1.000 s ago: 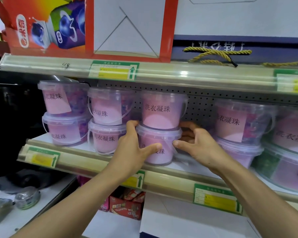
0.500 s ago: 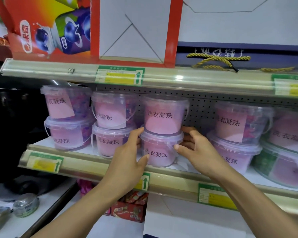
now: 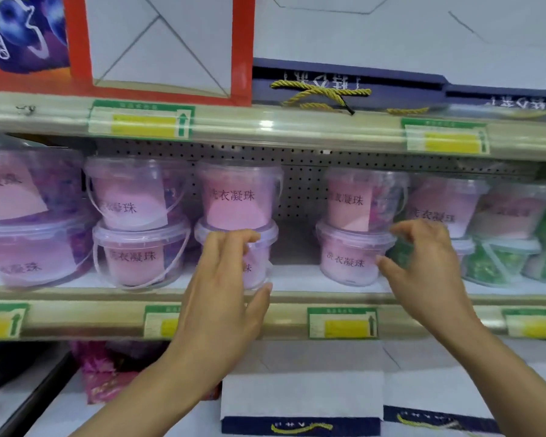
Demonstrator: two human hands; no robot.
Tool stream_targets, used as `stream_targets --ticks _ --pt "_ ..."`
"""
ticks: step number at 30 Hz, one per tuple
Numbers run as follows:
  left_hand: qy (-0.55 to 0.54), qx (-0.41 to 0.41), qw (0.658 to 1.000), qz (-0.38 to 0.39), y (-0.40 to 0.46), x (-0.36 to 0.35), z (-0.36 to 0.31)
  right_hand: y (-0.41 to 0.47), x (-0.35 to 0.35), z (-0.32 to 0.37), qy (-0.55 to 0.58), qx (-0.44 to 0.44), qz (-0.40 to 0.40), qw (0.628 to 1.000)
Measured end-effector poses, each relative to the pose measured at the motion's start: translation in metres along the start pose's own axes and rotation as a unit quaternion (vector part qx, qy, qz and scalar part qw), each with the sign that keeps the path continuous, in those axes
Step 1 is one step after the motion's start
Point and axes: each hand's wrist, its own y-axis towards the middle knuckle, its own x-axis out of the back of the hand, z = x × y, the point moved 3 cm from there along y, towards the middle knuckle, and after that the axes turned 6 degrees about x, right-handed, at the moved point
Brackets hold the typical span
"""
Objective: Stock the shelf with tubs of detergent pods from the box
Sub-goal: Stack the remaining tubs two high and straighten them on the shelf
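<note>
Both hands just let go: left hand [image 3: 224,288] and right hand [image 3: 423,272] hang loose, fingers apart, off the stacked pod tubs [image 3: 237,228], so that stack's placed.

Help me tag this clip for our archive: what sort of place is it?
Most likely a retail shop aisle: price tags clipped along the shelf edge, identical pink detergent tubs stacked in rows, and a pegboard back panel.

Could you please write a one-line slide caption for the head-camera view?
Left hand rests against a stacked pink pod tub on the shelf; right hand hovers near the neighbouring stack.
</note>
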Motion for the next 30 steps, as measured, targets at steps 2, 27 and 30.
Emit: stream_targets --ticks 2,27,30 --pt "-0.033 -0.015 0.999 0.036 0.004 -0.013 -0.010 0.004 -0.003 -0.009 -0.009 0.001 0.031 0.999" --pt "-0.228 0.196 0.941 0.155 0.079 -0.116 -0.041 0.010 -0.007 -0.037 0.018 0.143 0.095 0.985" --pt "-0.290 0.215 0.917 0.170 0.076 -0.118 -0.041 0.005 -0.008 -0.033 0.013 0.148 0.100 0.984"
